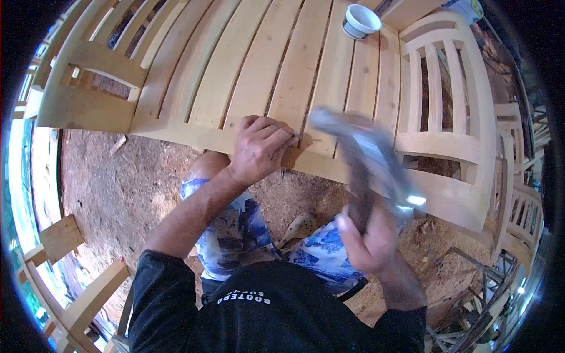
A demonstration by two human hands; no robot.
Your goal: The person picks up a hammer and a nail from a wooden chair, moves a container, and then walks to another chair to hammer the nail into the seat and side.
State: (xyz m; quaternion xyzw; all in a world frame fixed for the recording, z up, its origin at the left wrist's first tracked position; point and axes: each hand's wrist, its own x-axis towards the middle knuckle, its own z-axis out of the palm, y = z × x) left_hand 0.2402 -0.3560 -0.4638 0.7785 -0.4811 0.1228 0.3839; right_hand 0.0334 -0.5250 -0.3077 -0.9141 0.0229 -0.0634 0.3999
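Note:
My left hand rests at the front edge of a slatted wooden bench, thumb and fingers pinched together on the seat. Whatever sits between those fingertips is too small to make out. My right hand is wrapped around the handle of a hammer, raised over the front rail to the right of my left hand. Motion smears the hammer, its head pointing toward the seat slats. A gap separates the hammer head from my left fingers.
A white tub stands on the far slats. Slatted armrests bound the bench on either side. Bare dirt lies below, with wood scraps. Other wooden frames stand at lower left, and more furniture at right.

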